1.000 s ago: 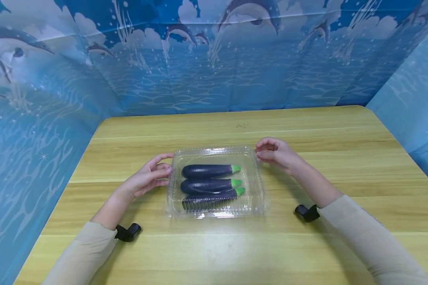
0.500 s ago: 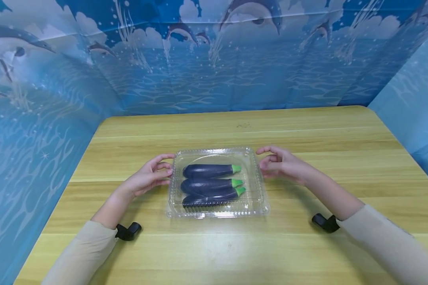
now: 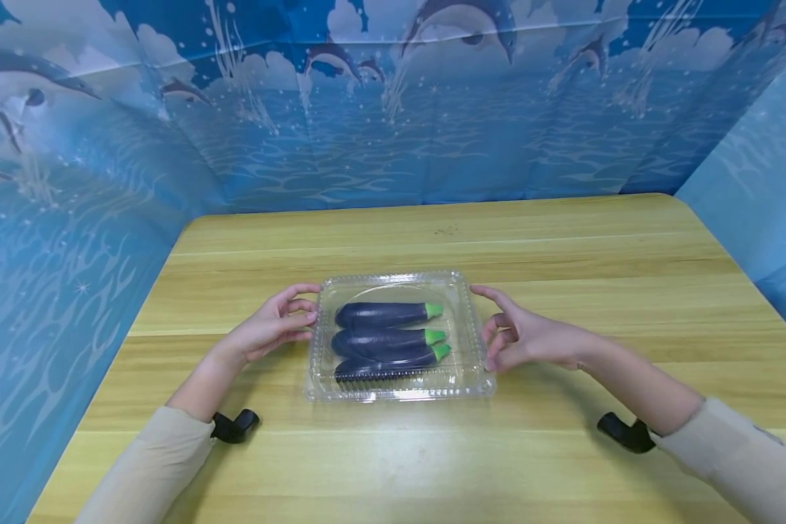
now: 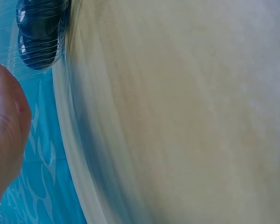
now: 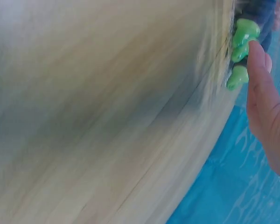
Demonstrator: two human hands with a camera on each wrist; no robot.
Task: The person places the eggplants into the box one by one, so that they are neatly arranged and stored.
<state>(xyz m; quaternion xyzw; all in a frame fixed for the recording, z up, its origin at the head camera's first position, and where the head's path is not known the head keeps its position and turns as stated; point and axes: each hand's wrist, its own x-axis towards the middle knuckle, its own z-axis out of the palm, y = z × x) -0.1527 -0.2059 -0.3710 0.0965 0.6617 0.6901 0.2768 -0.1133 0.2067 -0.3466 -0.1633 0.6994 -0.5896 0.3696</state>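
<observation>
A clear plastic clamshell box (image 3: 465, 364) sits on the table with its lid down. Three dark purple eggplants lie side by side inside, green stems pointing right: a far one (image 3: 380, 314), a middle one (image 3: 376, 340) and a near one (image 3: 383, 364) partly blurred by the ridged wall. My left hand (image 3: 271, 324) rests its fingertips against the box's left side. At the right side, my right hand (image 3: 524, 331) is spread, index finger by the far corner, thumb touching near the front corner. Each wrist view catches its hand (image 4: 7, 116) (image 5: 268, 102) at the frame's edge, beside the box.
The wooden table (image 3: 393, 466) stretches around the box on every side. A blue curtain (image 3: 393, 145) printed with dolphins hangs behind it and along both sides. Black wrist cameras (image 3: 236, 426) are strapped to both forearms.
My right hand has slid from the box's far right corner toward me along its right side, its fingers spreading. The left hand and the box have hardly moved.
</observation>
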